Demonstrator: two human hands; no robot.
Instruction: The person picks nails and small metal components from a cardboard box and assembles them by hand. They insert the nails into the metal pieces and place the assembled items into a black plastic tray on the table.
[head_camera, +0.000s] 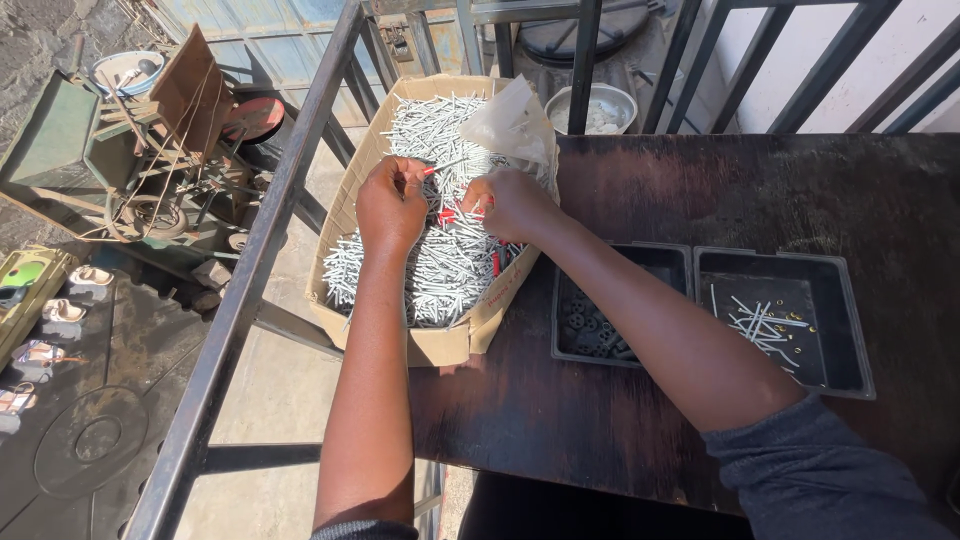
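Cardboard box (440, 345), open-topped, sits at the left edge of the dark worktop (700, 190) and overhangs it slightly. Box is filled with a loose heap of silver-grey screws (440, 270), a few carrying red plastic plugs (446, 215). A crumpled clear plastic bag (515, 120) lies over the far right corner of the box.

Left hand (390, 205): over the middle of the heap, fingers curled in, pinching one screw with a red plug (440, 167) between thumb and fingertips; the screw points right and slightly up. Right hand (512, 203): just beside the left, over the right side of the heap, fingers bent down into the screws near the red plugs; whether it grips anything cannot be told, the fingertips being hidden.

Right of the box, on the worktop, two black plastic trays side by side, touching. Near tray (570, 345) holds small dark ring-shaped parts. Far tray (850, 340) holds a small scatter of thin silver screws.

Black metal railing (270, 220) runs along the left of the worktop; paved ground below it with scrap items and sandals (62, 310).
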